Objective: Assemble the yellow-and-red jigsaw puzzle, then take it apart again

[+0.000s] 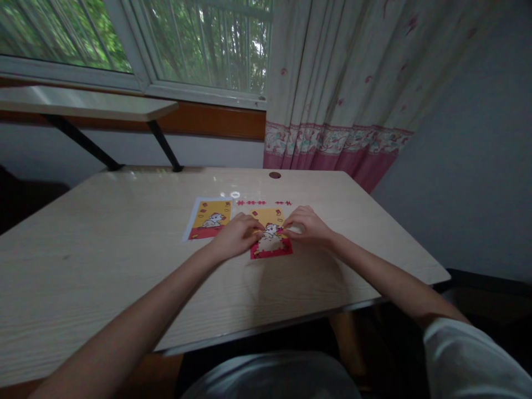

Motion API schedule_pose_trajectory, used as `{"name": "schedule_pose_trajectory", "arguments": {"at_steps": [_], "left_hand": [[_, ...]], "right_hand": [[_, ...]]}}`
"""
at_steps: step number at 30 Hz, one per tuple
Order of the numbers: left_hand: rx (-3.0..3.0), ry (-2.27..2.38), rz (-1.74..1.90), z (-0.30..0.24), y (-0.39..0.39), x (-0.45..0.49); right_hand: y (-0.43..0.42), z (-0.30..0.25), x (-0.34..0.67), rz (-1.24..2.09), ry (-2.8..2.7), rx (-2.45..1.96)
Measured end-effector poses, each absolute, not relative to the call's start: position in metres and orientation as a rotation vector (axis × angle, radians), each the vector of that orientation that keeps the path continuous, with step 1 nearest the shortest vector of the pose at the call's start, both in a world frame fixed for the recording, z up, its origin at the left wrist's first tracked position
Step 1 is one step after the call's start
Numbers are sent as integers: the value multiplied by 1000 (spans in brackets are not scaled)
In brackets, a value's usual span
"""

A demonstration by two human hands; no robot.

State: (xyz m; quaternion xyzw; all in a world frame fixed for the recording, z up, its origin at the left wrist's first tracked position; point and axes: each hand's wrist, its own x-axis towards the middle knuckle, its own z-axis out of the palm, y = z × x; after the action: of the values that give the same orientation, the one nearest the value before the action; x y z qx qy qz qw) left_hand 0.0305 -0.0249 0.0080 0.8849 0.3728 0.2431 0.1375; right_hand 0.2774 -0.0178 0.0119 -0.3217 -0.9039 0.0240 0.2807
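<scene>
A partly assembled jigsaw puzzle [271, 253] with a yellow top, a red bottom and a white cartoon animal lies on the table. Bare tabletop colour shows through a gap in its lower middle. My left hand [239, 235] is closed, thumb and fingers pinching puzzle pieces at the animal's left side. From the other side, my right hand [308, 226] pinches puzzle pieces near the animal's right edge. The exact outline of what each hand grips is partly covered by the fingers. Behind the puzzle, several small red puzzle pieces [251, 203] lie in a row.
A printed picture [211, 219] of the same design lies left of the puzzle. The wooden table [124, 266] has a cable hole [275, 175] near its back edge. A raised shelf [87, 103] stands at back left. The curtain [332, 100] hangs behind, beside the window.
</scene>
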Motion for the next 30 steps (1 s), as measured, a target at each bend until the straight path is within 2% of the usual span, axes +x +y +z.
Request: {"name": "schedule_pose_trajectory", "arguments": {"at_steps": [12, 30], "left_hand": [[2736, 1019, 580, 7, -25, 30], [2822, 809, 462, 8, -36, 37]], "right_hand": [[-28, -8, 281, 244, -2398, -900], [-34, -8, 286, 170, -2517, -774]]}}
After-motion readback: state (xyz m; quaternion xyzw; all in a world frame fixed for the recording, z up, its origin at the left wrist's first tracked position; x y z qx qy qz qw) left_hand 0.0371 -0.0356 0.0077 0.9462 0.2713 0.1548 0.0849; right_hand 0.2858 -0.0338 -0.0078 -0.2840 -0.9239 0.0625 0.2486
